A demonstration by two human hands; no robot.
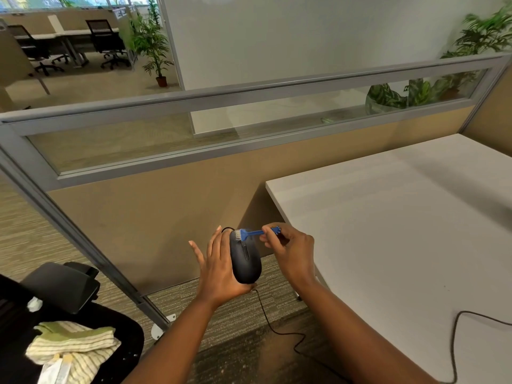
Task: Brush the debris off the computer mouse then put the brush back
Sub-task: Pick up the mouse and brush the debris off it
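Holding the black computer mouse [245, 259] up in the air over the carpet, just off the left edge of the white desk [401, 217], so it's not resting on anything. The left hand [219, 270] has it cradled from the side and underneath, thumb tucked under the back end, fingers pretty loose and stretched out along the mouse's left flank rather than clamped tight. The right hand [291, 252] has a pinch grip on the little blue brush [256, 233], fingertips closed around the handle near its far end. The white bristles are touching the front of the mouse, right up by the buttons above the scroll wheel. The mouse's cord [277, 325] hangs down from the hands, trails over the floor and loops up onto the desk at the right. Off to the lower left there's a black office chair [66, 289] with a striped green-and-white cloth [74, 342] dumped on the seat.
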